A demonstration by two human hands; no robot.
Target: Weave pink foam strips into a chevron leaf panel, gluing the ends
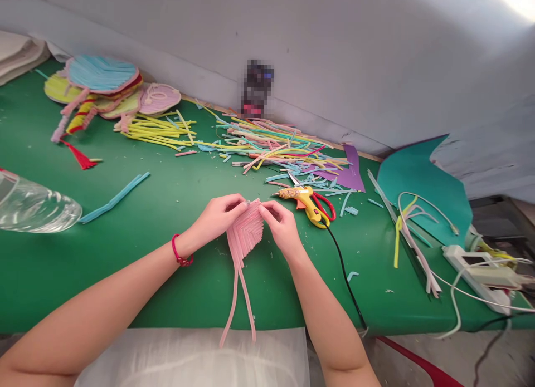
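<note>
Between both hands, above the near part of the green table (175, 298), is a pink leaf-shaped piece (246, 231) made of pipe cleaners laid side by side. Two long pink stems hang from its lower end toward the table's front edge. My left hand (223, 214), with a red bracelet at the wrist, pinches the upper left edge between thumb and fingers. My right hand (281, 225) pinches the upper right tip. Just right of that hand lies a yellow hot glue gun (303, 196), its nozzle pointing left, over scissors with red handles (327, 206).
Several pipe-cleaner fans (102, 74) lie at the back left. Loose coloured pipe cleaners (276, 142) pile along the wall below a blurred phone. A water bottle (37, 206) is at left; a power strip (476, 275) and cables are at right, near teal sheet (422, 186).
</note>
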